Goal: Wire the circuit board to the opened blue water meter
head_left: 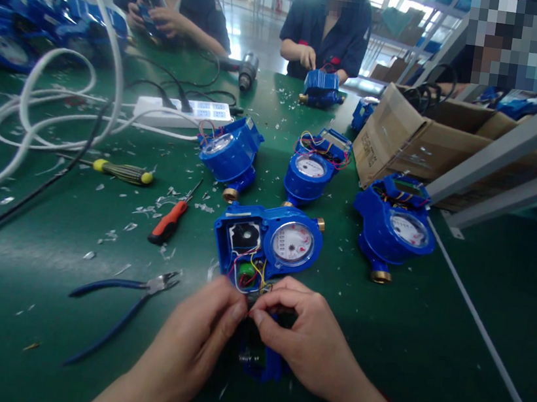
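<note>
Just in front of me lies a blue water meter [293,240] with its side compartment uncovered, showing thin coloured wires [259,269] and a green part inside. My left hand [205,328] and my right hand [302,337] meet at the compartment's near edge, thumbs and fingertips pinched together. They seem to grip the ends of the wires, but the fingers hide most of what is between them. Beneath my hands is a blue cover [267,362] with a dark inside and a small spring. Blue-handled cutting pliers [140,296] lie with jaws apart, left of my left hand.
Further out are more blue meters [230,153], [309,173], [396,228]. An orange screwdriver [169,221], a yellow screwdriver [121,171], a white power strip [184,113] and looped cables lie left. A cardboard box [395,138] and metal posts stand right. Co-workers sit opposite. Plastic scraps dot the green table.
</note>
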Demonstrator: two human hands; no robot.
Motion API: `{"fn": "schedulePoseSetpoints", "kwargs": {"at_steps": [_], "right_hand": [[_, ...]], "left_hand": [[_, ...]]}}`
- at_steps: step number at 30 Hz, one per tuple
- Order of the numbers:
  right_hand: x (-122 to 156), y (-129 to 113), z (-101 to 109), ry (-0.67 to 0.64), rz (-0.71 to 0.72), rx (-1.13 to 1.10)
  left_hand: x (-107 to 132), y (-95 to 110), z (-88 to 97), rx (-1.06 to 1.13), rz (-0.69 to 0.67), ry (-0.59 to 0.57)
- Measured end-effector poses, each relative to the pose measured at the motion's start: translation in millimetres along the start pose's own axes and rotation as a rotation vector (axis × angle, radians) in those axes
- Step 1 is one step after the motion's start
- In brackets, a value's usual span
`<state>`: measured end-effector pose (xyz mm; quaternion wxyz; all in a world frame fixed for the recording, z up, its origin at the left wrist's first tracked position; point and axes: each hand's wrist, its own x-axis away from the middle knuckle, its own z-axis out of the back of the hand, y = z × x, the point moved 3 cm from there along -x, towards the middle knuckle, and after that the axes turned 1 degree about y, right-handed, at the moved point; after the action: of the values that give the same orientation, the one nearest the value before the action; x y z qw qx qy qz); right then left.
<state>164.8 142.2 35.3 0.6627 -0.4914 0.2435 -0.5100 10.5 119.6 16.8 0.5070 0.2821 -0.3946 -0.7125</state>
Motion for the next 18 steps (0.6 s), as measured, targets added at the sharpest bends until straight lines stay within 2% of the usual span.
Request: {"fn": "schedulePoseSetpoints", "kwargs": {"at_steps": [10, 18], "right_hand": [[-0.1, 2.3, -2.9, -0.01, 0.007, -0.003], [0.9, 4.6, -3.4, -0.021, 0.016, -0.035]], "left_hand": [[1.2, 3.6, -0.9, -0.035, -0.018, 0.083], [1.8, 4.2, 0.0, -0.052, 0.02, 0.07]]}}
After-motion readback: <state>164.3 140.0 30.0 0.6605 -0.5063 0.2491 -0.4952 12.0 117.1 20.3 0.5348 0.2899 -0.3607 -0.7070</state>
